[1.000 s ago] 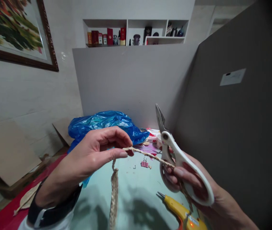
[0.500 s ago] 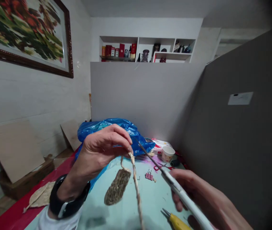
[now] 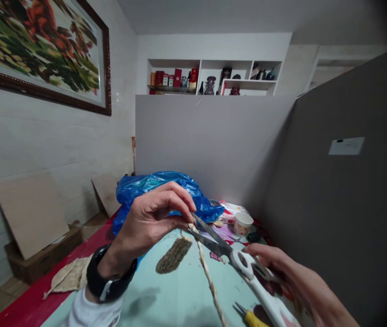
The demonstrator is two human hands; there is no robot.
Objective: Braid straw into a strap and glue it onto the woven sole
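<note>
My left hand [image 3: 162, 210], with a black watch on its wrist, pinches a pale twisted cord [image 3: 207, 274] near its top. The cord runs down toward the lower edge of the view. Below the fingers hangs a flat, brown, sole-shaped woven piece [image 3: 174, 255], joined by a thin strand. In my right hand [image 3: 290, 272] is a pair of white-handled scissors [image 3: 247, 268]. Their blades are apart, one on each side of the cord just under my left fingertips. The handles partly hide the right fingers.
A blue plastic bag [image 3: 166, 179] lies behind my left hand. A paper cup [image 3: 242, 222], a pink binder clip [image 3: 215, 256] and yellow-handled pliers [image 3: 252, 318] are at the right. A beige woven piece [image 3: 69, 274] rests on the red cloth at left. A grey partition [image 3: 210, 141] stands behind.
The scissors have come left and their blades have spread around the cord by my left fingers. My left hand keeps its pinch, and the view has shifted slightly.
</note>
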